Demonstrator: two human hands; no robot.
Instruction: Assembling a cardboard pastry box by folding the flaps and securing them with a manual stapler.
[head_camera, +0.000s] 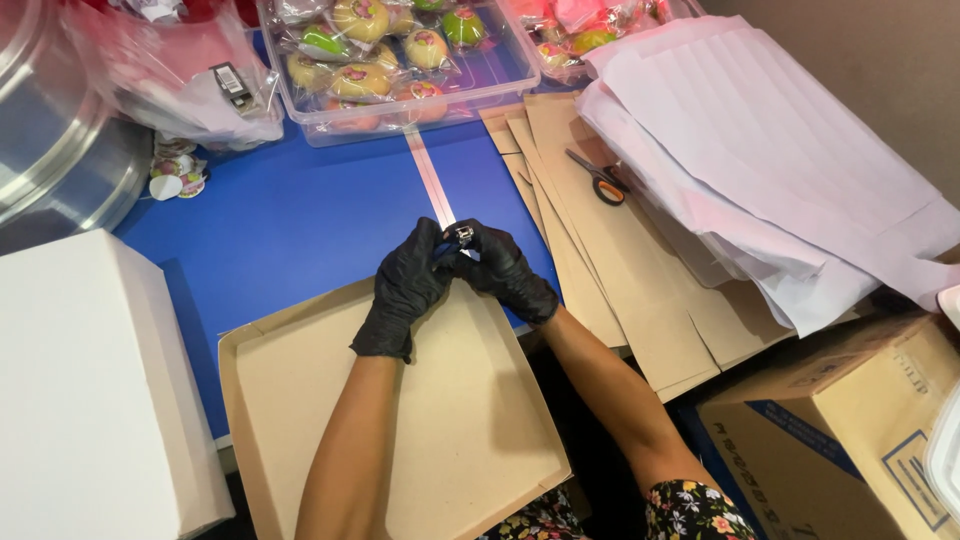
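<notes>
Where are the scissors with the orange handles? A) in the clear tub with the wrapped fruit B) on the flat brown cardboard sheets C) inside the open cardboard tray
B: the scissors lie on the cardboard sheets beside the white paper, right of the gloved hands.

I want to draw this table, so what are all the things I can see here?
Shallow brown cardboard tray: one, brown, front centre, under the hands.
Small shiny metal object: one, silver, between both hands' fingertips; kind unclear.
Flat brown cardboard sheets: several, brown, fanned out right of the tray.
Orange-handled scissors: one, on the cardboard sheets.
White paper sheets: a stack, white, far right.
Clear plastic tubs of wrapped round sweets: two, top centre.
White box: one, left.
Round metal pans: silver, top left.
Brown cardboard carton: one, bottom right.
Blue table: one.
Left hand: black glove.
Right hand: black glove.
</notes>
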